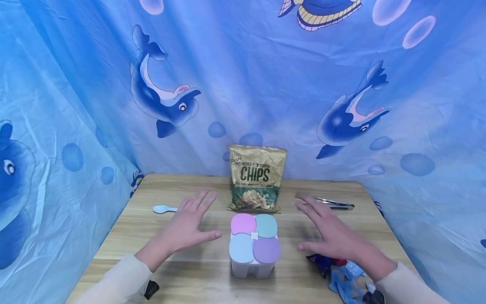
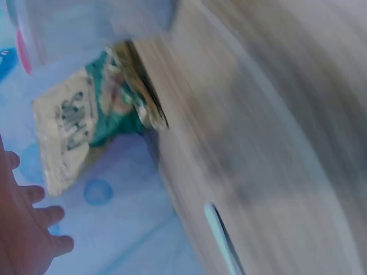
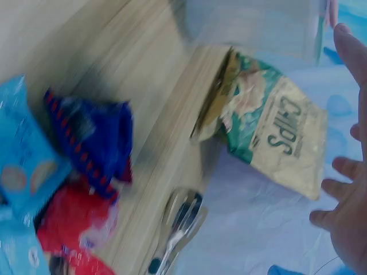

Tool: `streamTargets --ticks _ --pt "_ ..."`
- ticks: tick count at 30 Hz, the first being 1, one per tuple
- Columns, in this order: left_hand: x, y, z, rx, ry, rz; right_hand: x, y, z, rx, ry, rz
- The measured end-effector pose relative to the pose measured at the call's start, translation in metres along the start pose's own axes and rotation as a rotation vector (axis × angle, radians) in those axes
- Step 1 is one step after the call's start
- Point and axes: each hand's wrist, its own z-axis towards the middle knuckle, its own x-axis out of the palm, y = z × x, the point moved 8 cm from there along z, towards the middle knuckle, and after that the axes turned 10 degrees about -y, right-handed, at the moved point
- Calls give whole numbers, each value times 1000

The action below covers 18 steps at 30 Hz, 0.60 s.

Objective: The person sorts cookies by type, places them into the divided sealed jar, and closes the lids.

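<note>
Both hands hover with fingers spread, one on each side of a box whose four petal-shaped lids are pink, teal, light blue and purple. My left hand is to the box's left, its thumb pointing at it, and holds nothing. On the other side my right hand is likewise bare, thumb toward the box. Behind the box a bag of chips stands upright. A light blue spoon lies beyond the left hand, its handle partly hidden by the fingers. Metal tongs lie just past the right fingertips.
Small snack packets in light blue, dark blue and red lie in a heap near the right forearm. A black object sits by the left sleeve. A blue dolphin-print curtain rises behind the wooden table.
</note>
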Motion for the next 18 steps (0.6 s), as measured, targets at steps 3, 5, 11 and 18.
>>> streamTargets --ticks 3,5,11,18 --pt "-1 -14 -4 -21 -22 -143 -4 14 -2 -27 -38 63" --pt "1 -22 -8 -50 -18 -243 -5 22 -2 -25 -57 112" --pt "24 -36 -20 -151 38 -519 2 50 -4 -50 -73 266" --pt "45 -44 -22 -133 47 -746 17 69 -6 -62 -70 381"
